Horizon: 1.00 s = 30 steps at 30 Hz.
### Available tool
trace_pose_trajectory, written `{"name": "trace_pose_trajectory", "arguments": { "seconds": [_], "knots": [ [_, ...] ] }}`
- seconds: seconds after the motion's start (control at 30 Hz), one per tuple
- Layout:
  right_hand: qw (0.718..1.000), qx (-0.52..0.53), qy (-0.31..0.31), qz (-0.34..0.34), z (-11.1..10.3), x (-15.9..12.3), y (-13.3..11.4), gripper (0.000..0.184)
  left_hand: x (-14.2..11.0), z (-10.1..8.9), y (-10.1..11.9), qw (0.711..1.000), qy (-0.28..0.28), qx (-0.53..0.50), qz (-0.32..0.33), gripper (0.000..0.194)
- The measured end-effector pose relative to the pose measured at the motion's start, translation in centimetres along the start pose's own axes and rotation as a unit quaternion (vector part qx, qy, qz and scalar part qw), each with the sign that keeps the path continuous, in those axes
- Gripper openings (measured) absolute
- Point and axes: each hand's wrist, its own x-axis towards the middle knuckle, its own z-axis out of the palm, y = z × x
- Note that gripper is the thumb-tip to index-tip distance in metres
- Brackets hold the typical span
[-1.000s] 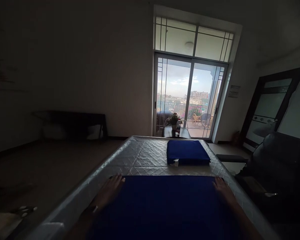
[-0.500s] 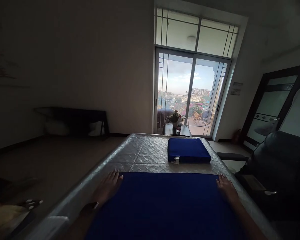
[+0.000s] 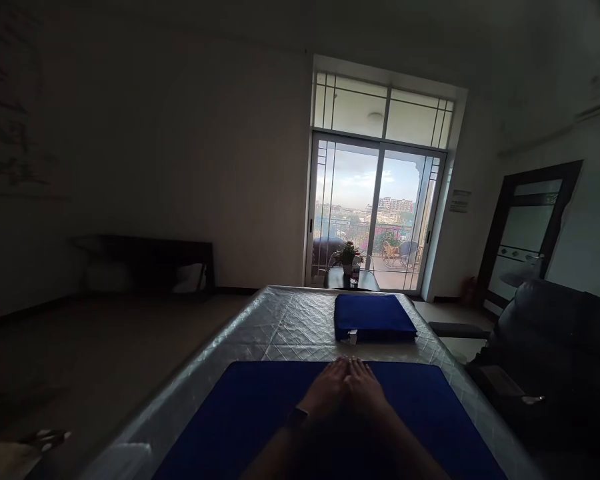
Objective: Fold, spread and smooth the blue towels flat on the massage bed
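Observation:
A dark blue cloth (image 3: 415, 413) lies spread flat over the near part of a table with a shiny quilted silver cover (image 3: 295, 317). Near the middle of the cloth's far edge, my left hand (image 3: 331, 381) rests flat on it, fingers stretched forward. Right beside it lies my right hand (image 3: 364, 385), also flat, and the two hands touch or nearly touch. A dark band circles my left wrist. Beyond them sits a folded blue cloth stack (image 3: 375, 315) with a small white tag on its near side.
A black armchair (image 3: 555, 347) stands close on the right. Behind the table are a small dark table (image 3: 360, 279) with a potted plant (image 3: 349, 253) and a bottle, then a sliding glass door (image 3: 375, 220). A dark low bench (image 3: 150, 263) is along the left wall.
Both hands have slid inward from the cloth's far left and right corners to meet near the middle of its far edge. The view has tilted up slightly.

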Motion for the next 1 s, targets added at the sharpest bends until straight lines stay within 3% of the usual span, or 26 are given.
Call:
{"name": "trace_pose_trajectory", "arguments": {
  "seconds": [0.13,0.33,0.5,0.8,0.9,1.0],
  "knots": [
    [0.999,0.025,-0.039,-0.018,1.4,0.4,-0.7,0.069,1.1,1.9,2.3,0.999,-0.019,-0.029,-0.041,0.077],
    [0.997,0.068,-0.030,-0.004,0.6,-0.2,-0.6,0.061,0.0,1.0,-0.1,0.994,-0.046,-0.030,-0.090,0.089],
    [0.993,0.077,-0.048,0.071,-0.3,-0.7,1.9,0.069,-2.1,-0.9,-4.9,0.988,-0.051,-0.008,-0.147,0.094],
    [0.983,0.004,-0.022,0.180,-2.5,-6.0,14.1,0.061,-8.1,-5.1,-15.8,0.967,-0.029,0.043,-0.248,0.089],
    [0.981,-0.009,-0.014,0.192,-2.8,-7.2,16.3,0.058,-9.7,-5.9,-19.1,0.957,-0.028,0.077,-0.277,0.090],
    [0.980,-0.022,-0.006,0.196,-2.7,-7.6,17.3,0.057,-10.4,-5.9,-20.7,0.952,-0.025,0.097,-0.290,0.091]
  ]
}}
